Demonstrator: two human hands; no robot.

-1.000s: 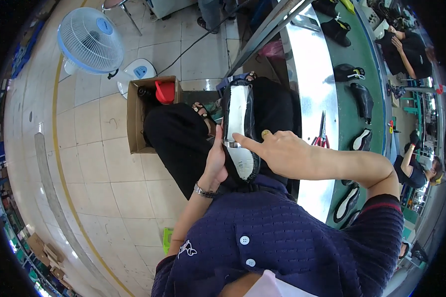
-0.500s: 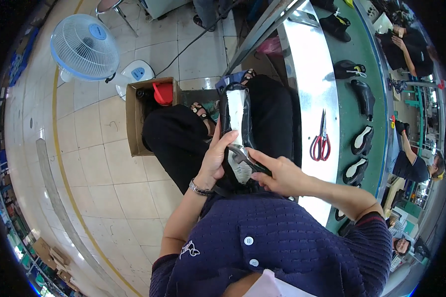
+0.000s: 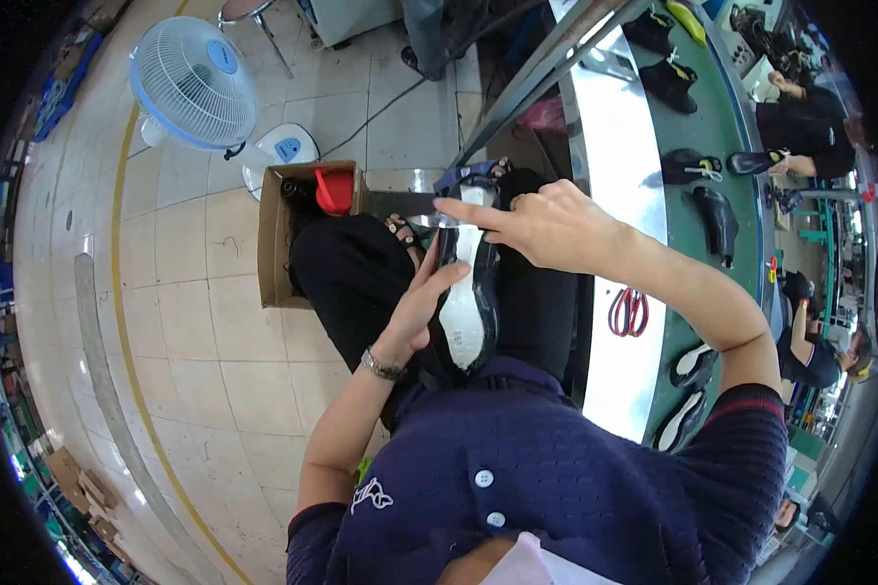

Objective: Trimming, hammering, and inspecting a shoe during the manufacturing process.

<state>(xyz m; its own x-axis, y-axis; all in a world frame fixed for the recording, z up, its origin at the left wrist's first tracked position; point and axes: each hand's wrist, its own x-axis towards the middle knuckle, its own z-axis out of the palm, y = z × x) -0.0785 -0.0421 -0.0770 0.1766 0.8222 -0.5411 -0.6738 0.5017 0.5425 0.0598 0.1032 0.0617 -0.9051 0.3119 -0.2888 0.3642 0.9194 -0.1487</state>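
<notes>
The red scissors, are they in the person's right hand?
No, the red scissors lie on the table, while the right hand touches the shoe.

A single head-worn fisheye camera looks steeply down the wearer's chest and lap, close to both hands and the shoe held on the knees. Its wide field bends the tiled floor at left and the green conveyor bench at right toward a dark rim.
</notes>
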